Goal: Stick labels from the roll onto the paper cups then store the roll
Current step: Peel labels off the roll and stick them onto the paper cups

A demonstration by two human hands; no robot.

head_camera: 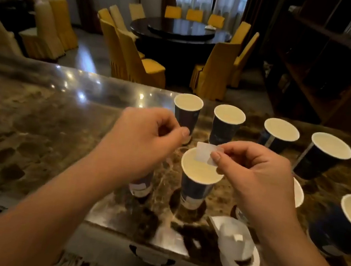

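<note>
**Entry: adhesive label, held over paper cups on a marble worktop**

Item: one small translucent-white label (205,153), pinched at its right edge between thumb and forefinger of the right hand (255,174). It hangs just above the rim of the nearest cup (197,179).

Left hand (145,138): fingers curled in, thumb and forefinger tips close together near the label's left side; whether they hold a scrap of backing cannot be told.

Cups: dark blue, white-lined, upright. Far row: cup one (187,112), cup two (226,125), cup three (279,133), cup four (325,154). Another stands at the right edge (350,220). At least two more are partly hidden under the hands. The nearest cup carries a pale patch low on its wall, likely a label.

Roll: a white, loosely unwound label roll (237,251) lies on the worktop (40,117) near its front edge, below the right wrist.

Handling notes (judgement): the label is very light, limp and tacky on one face; best held by an edge or corner only, so that it does not curl onto itself or the fingers. The cups are light, thin-walled and easily tipped or dented; steady one by the upper wall while pressing. The roll is soft and apt to unspool; grip it around the wound body.
</note>
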